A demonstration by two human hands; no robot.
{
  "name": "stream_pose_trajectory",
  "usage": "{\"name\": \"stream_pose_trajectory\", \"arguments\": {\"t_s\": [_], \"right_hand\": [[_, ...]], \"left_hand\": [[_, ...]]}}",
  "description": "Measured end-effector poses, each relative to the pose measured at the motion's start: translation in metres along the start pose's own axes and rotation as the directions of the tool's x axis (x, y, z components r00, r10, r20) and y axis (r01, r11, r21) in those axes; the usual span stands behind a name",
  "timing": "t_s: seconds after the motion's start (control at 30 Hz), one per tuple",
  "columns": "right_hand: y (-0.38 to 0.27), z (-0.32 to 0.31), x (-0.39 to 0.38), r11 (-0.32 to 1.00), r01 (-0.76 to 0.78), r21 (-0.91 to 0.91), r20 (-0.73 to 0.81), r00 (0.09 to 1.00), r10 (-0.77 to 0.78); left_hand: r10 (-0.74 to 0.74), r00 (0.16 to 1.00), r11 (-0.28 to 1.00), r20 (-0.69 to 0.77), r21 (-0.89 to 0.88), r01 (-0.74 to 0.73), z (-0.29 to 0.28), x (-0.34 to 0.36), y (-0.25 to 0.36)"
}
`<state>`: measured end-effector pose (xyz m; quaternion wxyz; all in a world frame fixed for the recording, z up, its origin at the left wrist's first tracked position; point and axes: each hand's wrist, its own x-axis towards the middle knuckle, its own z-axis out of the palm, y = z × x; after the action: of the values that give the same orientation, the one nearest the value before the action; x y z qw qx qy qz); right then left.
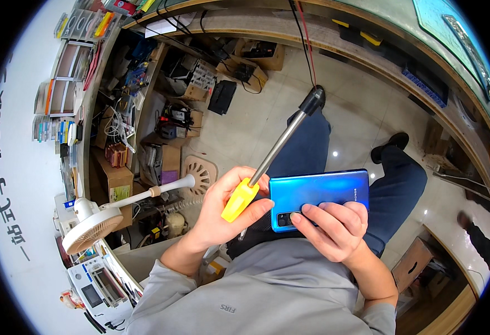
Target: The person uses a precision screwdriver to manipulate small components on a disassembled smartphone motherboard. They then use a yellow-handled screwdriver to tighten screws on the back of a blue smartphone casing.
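Observation:
My left hand (208, 215) is closed around a yellow plastic piece (239, 202). From it a long metal rod (281, 144) slants up and away, ending in a black tip (312, 100) near my shoe. What kind of tool this is, I cannot make out. My right hand (343, 237) grips a blue smartphone (323, 186) over my lap, its back facing up and the camera block (285, 219) at its lower left. The fingers lie across the phone's lower edge. My left thumb tip is right beside the phone's left end; whether they touch is unclear.
A workbench edge (362, 47) curves across the far side, with dark and red wires (306, 42) hanging from it. At left stand a white fan (91, 223), a white device with a screen (97, 293) and crowded shelves (69, 95). Cardboard boxes (113, 181) sit below.

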<state>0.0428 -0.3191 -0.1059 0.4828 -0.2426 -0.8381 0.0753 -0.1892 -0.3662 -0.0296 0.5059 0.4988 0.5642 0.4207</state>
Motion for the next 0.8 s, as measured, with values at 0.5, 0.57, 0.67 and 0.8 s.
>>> {"name": "stream_pose_trajectory", "arguments": {"t_s": [0.5,0.57,0.67,0.8], "right_hand": [[0.003,-0.002,0.004,1.000,0.024,0.003,-0.001,1.000,-0.024],[0.002,-0.003,0.006,1.000,0.027,0.007,0.002,1.000,-0.027],[0.000,-0.002,0.007,1.000,0.021,0.015,0.003,1.000,-0.021],[0.004,-0.004,0.005,0.985,-0.133,0.109,0.032,0.991,0.131]], "left_hand": [[-0.078,0.996,0.997,-0.042,-0.019,0.077,0.003,-0.001,0.005],[-0.071,0.996,0.997,-0.046,-0.014,0.071,0.002,-0.002,0.004],[-0.006,0.999,1.000,-0.034,0.009,0.006,-0.001,-0.004,-0.001],[0.009,0.998,0.998,-0.058,-0.066,-0.012,-0.002,-0.004,-0.009]]}}
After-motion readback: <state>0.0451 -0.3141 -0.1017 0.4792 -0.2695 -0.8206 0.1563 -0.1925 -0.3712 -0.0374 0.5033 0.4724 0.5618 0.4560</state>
